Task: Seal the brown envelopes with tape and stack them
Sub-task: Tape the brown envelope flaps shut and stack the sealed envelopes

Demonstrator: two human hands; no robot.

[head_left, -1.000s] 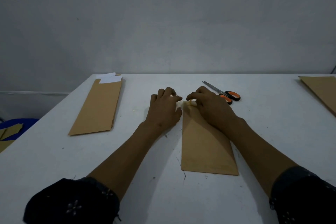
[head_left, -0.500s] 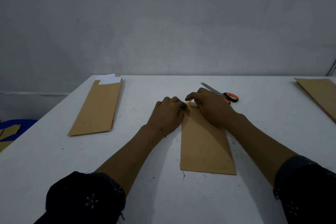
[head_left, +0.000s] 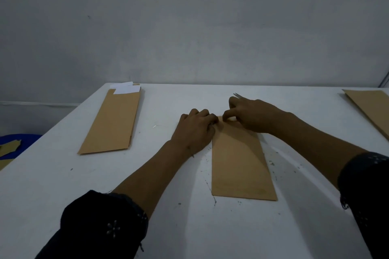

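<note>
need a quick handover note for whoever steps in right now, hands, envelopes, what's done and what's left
Left hand: fingers curled at the top left corner of the middle envelope; the grip itself is hidden.
Right hand: fingertips pinching or pressing at that envelope's top edge; no tape is clearly visible.
Left pile: envelopes at the table's far left, white paper sticking out on top.
Right pile: envelopes at the far right edge.
Scissors: only the blade tips show behind the right hand.
Done: cannot tell which pile is sealed.
Left: finish this seal, stack it, do the rest.
</note>
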